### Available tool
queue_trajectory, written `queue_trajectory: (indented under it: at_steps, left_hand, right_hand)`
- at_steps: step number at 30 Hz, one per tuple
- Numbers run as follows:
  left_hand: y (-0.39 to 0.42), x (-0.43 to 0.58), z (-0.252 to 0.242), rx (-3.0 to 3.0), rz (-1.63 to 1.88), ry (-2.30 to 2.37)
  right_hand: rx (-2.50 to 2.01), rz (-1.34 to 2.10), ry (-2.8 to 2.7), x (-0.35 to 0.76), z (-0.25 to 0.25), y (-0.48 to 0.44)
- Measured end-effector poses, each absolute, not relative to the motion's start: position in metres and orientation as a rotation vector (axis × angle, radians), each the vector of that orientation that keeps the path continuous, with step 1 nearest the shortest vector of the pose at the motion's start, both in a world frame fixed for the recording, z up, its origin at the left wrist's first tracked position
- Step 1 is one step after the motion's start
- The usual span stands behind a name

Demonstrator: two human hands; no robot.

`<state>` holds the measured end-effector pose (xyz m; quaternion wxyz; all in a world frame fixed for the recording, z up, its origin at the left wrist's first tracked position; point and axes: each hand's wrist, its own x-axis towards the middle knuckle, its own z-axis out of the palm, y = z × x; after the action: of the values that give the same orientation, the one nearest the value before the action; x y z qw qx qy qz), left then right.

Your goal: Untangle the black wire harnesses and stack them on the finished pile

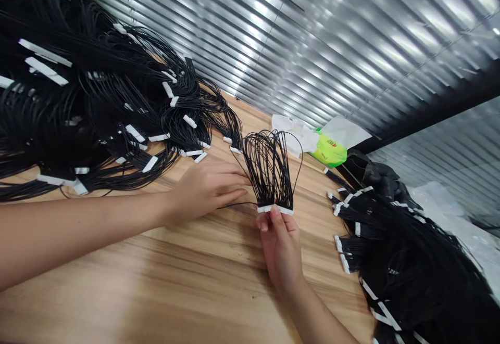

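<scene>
My right hand (282,240) pinches a wire harness (269,167) at its white connectors, thumb on top. Thin black wires loop up and away from the connectors, bending over at the far end. My left hand (213,183) is just left of the harness, fingers stretched out flat with their tips near the outer wires. I see nothing gripped in it. One stray wire runs from the connector towards the left hand, passing below its fingers.
A large heap of black wire harnesses (117,89) with white connectors fills the left. Another pile of harnesses (422,276) lies on the right. A green tissue pack (329,149) stands at the back of the wooden table (187,281), before a corrugated metal wall (312,47).
</scene>
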<state>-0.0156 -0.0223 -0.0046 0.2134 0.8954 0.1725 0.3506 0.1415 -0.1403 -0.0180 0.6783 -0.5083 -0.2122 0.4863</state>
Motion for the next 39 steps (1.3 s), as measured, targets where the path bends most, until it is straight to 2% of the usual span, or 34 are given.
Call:
queue_trajectory:
  at_steps: [6, 15, 25, 30, 35, 39]
  left_hand:
    - [-0.02, -0.019, 0.0, 2.532, 1.161, 0.3]
    - [-0.021, -0.019, 0.003, 2.853, 1.268, 0.319]
    - [-0.027, -0.012, 0.0, 3.025, 1.013, 0.317]
    - [-0.026, -0.014, 0.004, 3.083, 1.133, 0.283]
    - [-0.024, -0.021, 0.006, 2.986, 1.21, 0.18]
    - [-0.018, -0.024, 0.004, 2.679, 1.107, 0.472]
  right_hand:
    - [-1.133, 1.114, -0.467, 0.142, -0.017, -0.14]
    - [-1.194, 1.098, -0.524, 0.141, -0.018, -0.14]
    - [-1.271, 1.077, -0.562, 0.142, -0.021, -0.142]
    - [-1.204, 1.094, -0.505, 0.143, -0.017, -0.14]
    - [-1.04, 1.205, -0.358, 0.153, -0.013, -0.131]
    - [-0.963, 1.279, -0.306, 0.161, -0.015, -0.126]
